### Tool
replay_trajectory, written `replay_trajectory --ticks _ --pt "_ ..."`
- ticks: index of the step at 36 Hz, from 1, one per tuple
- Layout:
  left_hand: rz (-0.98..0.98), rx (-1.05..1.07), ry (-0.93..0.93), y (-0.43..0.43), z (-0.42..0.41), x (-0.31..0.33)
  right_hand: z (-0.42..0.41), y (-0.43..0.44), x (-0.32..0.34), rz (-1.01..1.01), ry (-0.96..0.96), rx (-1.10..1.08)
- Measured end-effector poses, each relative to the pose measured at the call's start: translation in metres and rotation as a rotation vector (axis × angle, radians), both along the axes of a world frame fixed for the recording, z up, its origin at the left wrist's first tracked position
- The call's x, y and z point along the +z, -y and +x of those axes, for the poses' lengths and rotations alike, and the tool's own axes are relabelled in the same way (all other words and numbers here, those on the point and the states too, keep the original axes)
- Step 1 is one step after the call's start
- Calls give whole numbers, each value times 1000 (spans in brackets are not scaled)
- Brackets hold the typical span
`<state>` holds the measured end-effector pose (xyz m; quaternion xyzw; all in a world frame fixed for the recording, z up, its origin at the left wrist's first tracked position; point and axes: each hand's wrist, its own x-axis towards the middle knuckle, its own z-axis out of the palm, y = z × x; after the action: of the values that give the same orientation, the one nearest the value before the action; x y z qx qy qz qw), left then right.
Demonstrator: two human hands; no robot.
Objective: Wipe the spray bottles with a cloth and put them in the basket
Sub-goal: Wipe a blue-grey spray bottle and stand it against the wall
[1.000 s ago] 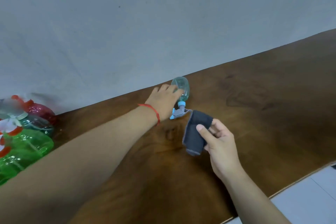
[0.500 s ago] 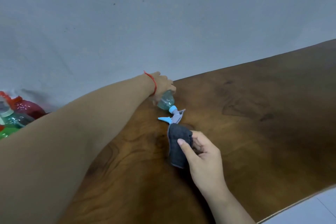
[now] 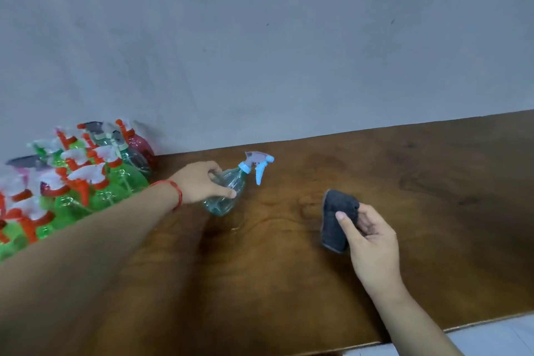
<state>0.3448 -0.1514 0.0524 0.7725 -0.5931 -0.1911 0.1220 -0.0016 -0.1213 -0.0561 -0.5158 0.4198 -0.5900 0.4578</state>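
Table point(image 3: 404, 182): spray bottle point(image 3: 223, 205) in left hand point(image 3: 199, 182).

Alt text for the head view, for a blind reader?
The left hand grips a tilted clear spray bottle with a blue trigger over a wooden table; the right hand holds a folded dark cloth, apart from it. Green and red spray bottles crowd the far left.

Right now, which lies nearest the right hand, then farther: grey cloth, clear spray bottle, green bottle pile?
1. Grey cloth, held in the right hand.
2. Clear spray bottle, leftward, in the left hand.
3. Green bottle pile, far left.
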Motion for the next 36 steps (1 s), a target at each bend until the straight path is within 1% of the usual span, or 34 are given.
replay_trajectory --ticks 2,3,5,6,8,11,13,15,18,20,21,24,25,28,31,36 --pt "-116 104 -211 -24 10 -13 14 -5 0 -27 -106 5" --pt "-149 149 -360 -33 13 -19 24 -7 1 -46 -167 23" --pt "-175 221 -657 -47 11 -28 50 -8 6 -84 -261 68" --pt "-185 239 -765 -54 7 -31 64 -7 11 -106 -297 89" --pt "-220 259 -889 -63 1 -37 93 -2 20 -162 -367 114" --pt "-289 294 -957 -63 0 -51 134 9 28 -239 -462 130" --pt "-331 301 -944 -60 4 -57 157 18 29 -271 -495 131" --pt "-379 253 -867 -56 10 -58 175 26 28 -275 -499 140" --pt "-391 48 -796 -54 20 -56 191 42 26 -249 -492 140" --pt "-362 -103 -734 -52 29 -58 197 56 26 -210 -448 141" --pt "-373 -143 -694 -49 34 -62 199 64 27 -189 -421 146" --pt "-469 -112 -547 -43 45 -72 207 78 29 -107 -283 211" --pt "-508 -100 -525 -42 47 -76 209 79 30 -91 -236 242" --pt "-557 -100 -545 -41 51 -85 210 77 26 -100 -175 291" --pt "-560 -167 -620 -45 54 -89 205 73 21 -107 -120 315" --pt "-580 -246 -581 -52 51 -92 203 66 22 -146 -143 342"
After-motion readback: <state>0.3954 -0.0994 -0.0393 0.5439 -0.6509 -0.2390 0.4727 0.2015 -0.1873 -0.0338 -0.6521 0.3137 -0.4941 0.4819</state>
